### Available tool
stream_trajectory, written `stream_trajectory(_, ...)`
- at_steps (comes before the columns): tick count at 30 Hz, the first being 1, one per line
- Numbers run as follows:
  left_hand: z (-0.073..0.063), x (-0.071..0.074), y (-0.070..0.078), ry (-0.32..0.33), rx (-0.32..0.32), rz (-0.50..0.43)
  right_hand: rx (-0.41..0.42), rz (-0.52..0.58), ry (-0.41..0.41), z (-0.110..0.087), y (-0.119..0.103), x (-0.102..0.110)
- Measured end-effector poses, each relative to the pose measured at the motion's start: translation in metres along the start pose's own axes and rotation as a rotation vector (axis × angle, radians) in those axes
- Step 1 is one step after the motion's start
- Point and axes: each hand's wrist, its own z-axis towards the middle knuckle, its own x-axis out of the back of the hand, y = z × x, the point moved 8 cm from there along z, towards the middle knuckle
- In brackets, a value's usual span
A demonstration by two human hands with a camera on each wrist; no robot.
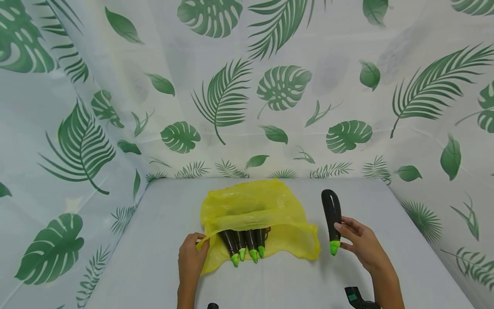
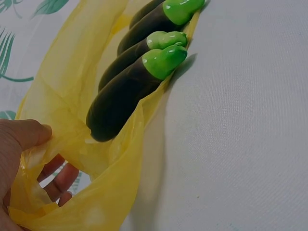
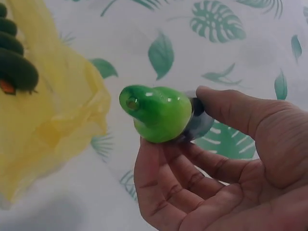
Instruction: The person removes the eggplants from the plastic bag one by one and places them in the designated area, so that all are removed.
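A yellow plastic bag (image 1: 247, 197) lies on the white table, its mouth toward me. Several dark eggplants (image 1: 251, 244) with bright green caps lie side by side in the mouth, caps pointing outward. My left hand (image 1: 191, 253) grips the left edge of the bag's mouth; in the left wrist view, the thumb lies on one side of the yellow film and the fingers on the other. To the right of the bag, my right hand (image 1: 360, 240) holds another eggplant (image 1: 331, 210) near its green cap (image 3: 163, 113), between thumb and fingers, its dark end pointing away from me.
A small orange thing (image 1: 267, 230) shows beside the rightmost bagged eggplant. White sheeting (image 1: 285, 141) printed with green leaves stands behind the table (image 1: 162, 210) and along both sides. A black device (image 1: 359, 298) sits at my right wrist.
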Motion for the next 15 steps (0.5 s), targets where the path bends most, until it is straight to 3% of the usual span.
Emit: stream_trajectory(15, 0.000, -0.003, -0.001, -0.006, 0.013, 0.002, -0.138, -0.004, 0.054, 0.017, 0.034, 0.012)
